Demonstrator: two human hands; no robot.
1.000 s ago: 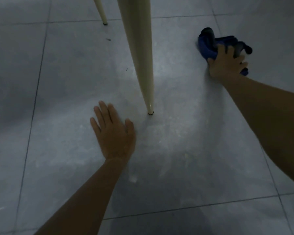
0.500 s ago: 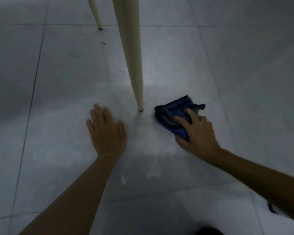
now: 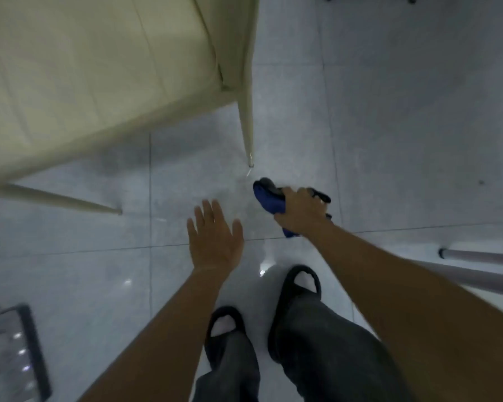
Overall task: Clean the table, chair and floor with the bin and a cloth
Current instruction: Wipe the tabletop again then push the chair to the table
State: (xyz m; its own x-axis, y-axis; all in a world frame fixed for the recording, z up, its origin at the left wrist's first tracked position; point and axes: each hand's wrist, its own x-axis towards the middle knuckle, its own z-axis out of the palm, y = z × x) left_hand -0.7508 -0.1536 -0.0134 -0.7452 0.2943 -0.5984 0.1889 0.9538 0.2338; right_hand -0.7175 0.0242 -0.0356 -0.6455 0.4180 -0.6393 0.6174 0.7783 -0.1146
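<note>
Broadly, the tiled floor (image 3: 404, 140) fills most of my view, grey and faintly streaked, with a pale smear near the chair leg and a few small bright flecks by the feet; whether those are debris or reflections I cannot tell. Next in size is the cream chair (image 3: 84, 76), upper left, its seat angled across the frame and one tapered leg (image 3: 248, 132) coming down to the floor just above the cloth. A grey tubular leg (image 3: 482, 268) enters at the right edge — possibly the table's, though I cannot confirm it. At the lower left edge sits a dark-rimmed object (image 3: 21, 352), blurred; it may be the bin or a dustpan, not determinable.

The person stands in dark slippers (image 3: 298, 288), both arms reaching down. The right hand (image 3: 301, 211) is closed round the bunched blue cloth (image 3: 266, 198), which lies near the foot of the chair leg; contact with the floor is not clear from here. The left hand (image 3: 214, 239) is spread flat, fingers extended, holding nothing, apart from the cloth.

My assessment: floor wiping beside the chair is the step in hand. The chair seat shows no obvious marks — the table top is out of view, so its condition is unverified. Floor work appears incomplete.
</note>
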